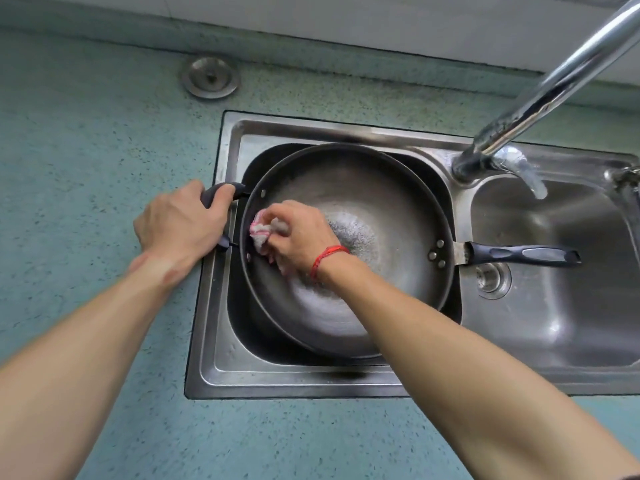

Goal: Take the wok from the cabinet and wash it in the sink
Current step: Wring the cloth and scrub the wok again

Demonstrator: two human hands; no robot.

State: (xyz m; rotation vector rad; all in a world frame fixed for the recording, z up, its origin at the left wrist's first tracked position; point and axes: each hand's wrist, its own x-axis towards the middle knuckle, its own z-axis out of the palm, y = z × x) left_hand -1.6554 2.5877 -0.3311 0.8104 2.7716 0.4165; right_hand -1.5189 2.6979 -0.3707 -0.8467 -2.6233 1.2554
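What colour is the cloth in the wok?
White with pink-red stripes; the cloth, bunched in the right hand, shows only in the head view.

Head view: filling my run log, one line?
left hand: grips short black handle | right hand: holds pink-white cloth inside round grey metal wok | wok: in steel sink

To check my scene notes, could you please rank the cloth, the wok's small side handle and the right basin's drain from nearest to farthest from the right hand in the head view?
1. The cloth: held in the right hand itself, inside the wok.
2. The side handle: just left, gripped by the left hand.
3. The drain: far right, in the right basin.
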